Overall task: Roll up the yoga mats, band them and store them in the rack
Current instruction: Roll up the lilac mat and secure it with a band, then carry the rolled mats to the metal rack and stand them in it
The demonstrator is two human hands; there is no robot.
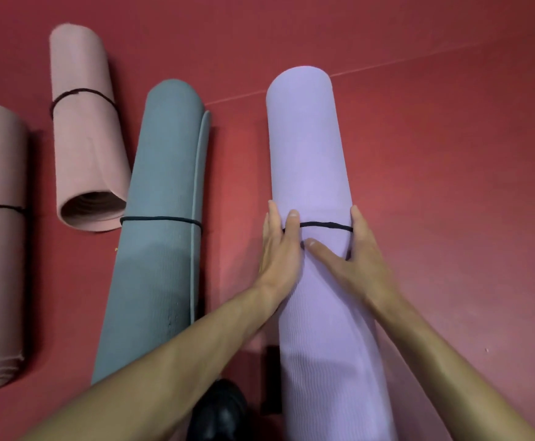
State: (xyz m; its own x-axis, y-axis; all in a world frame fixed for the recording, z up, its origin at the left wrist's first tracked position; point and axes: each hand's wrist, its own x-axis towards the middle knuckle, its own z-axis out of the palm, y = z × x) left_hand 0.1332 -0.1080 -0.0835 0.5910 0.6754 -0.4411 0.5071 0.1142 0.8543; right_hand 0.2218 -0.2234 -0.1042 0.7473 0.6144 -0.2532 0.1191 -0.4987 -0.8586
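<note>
Leftward, banded teal mat [161, 173] beside pink mat [84, 138]

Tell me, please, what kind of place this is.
Likely a yoga or fitness studio. Four rolled mats lie on a red floor: a purple mat, a grey-green mat and two pink mats, each ringed by a black band.

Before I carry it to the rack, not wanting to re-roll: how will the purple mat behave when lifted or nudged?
The purple mat likely stays rolled, since one black band circles it. Its far end is unbanded and may loosen when lifted. Round on the flat red floor, a sideways nudge would probably roll it.
</note>
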